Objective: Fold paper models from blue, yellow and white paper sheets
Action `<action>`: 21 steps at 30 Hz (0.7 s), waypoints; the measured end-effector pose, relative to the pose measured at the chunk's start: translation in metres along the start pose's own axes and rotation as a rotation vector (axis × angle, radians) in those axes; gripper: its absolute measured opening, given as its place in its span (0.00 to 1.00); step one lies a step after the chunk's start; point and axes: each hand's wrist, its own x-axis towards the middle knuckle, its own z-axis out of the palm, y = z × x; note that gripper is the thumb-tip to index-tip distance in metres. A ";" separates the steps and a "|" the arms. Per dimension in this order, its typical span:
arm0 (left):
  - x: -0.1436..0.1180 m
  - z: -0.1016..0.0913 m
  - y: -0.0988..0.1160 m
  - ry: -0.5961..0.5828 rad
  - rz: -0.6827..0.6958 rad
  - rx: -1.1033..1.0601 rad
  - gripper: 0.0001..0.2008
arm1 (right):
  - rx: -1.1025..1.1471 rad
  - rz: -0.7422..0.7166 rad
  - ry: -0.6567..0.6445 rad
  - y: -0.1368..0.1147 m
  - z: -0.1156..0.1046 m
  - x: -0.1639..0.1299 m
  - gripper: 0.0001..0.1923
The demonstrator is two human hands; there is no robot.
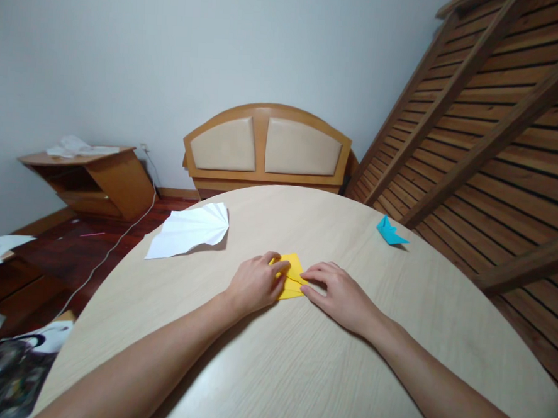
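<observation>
Both forearms reach in over the table (297, 374) toward the yellow paper (292, 274), which lies flat near the table's middle and serves as the landmark here.

The left hand (254, 284) sits on the paper's left side, fingers curled loosely with the tips pressing down onto the sheet; the thumb side lies along a folded edge. The right hand (340, 295) rests just right of the paper, fingers stretched fairly flat and close together, their tips touching the right corner where a flap seems to meet the lower layer. Neither hand grips the paper; both pin it against the table.

The work looks like flattening a fold. To do it well, I judge that the left hand should hold the sheet steady so the layers cannot slide, while the right fingertips run along the crease from its middle outward, keeping the edges matched before pressing hard. A skewed corner would be the likely fault.

Farther off, left and beyond the paper, a white pleated sheet (190, 230) lies at the table's edge. Right and beyond, well apart, sits a small blue fold (390, 231). Past the table stand a headboard (266, 146) and slats (491, 134).
</observation>
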 end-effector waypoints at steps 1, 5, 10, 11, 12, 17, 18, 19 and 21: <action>0.000 0.001 -0.001 0.009 0.021 -0.010 0.15 | 0.001 0.009 0.008 0.001 0.001 0.000 0.09; 0.002 0.004 -0.004 0.020 0.073 -0.037 0.15 | -0.087 -0.010 0.013 0.000 0.003 0.000 0.09; 0.008 0.009 -0.010 0.015 0.107 -0.027 0.14 | -0.229 -0.062 0.012 -0.007 0.002 -0.001 0.10; 0.009 0.009 -0.012 0.011 0.127 -0.019 0.13 | -0.244 -0.066 0.015 -0.008 0.002 -0.001 0.10; 0.010 0.009 -0.014 0.006 0.150 -0.011 0.13 | -0.254 -0.068 0.017 -0.009 0.002 -0.001 0.09; 0.011 0.009 -0.020 -0.009 0.228 0.004 0.12 | -0.268 -0.078 0.026 -0.010 0.004 -0.003 0.08; 0.011 0.008 -0.020 -0.010 0.237 0.004 0.12 | -0.265 -0.087 0.026 -0.009 0.004 -0.003 0.08; 0.011 0.008 -0.021 -0.011 0.244 0.004 0.12 | -0.261 -0.096 0.027 -0.009 0.005 -0.003 0.09; 0.011 0.007 -0.021 -0.015 0.252 0.007 0.11 | -0.247 -0.111 0.033 -0.009 0.006 -0.002 0.09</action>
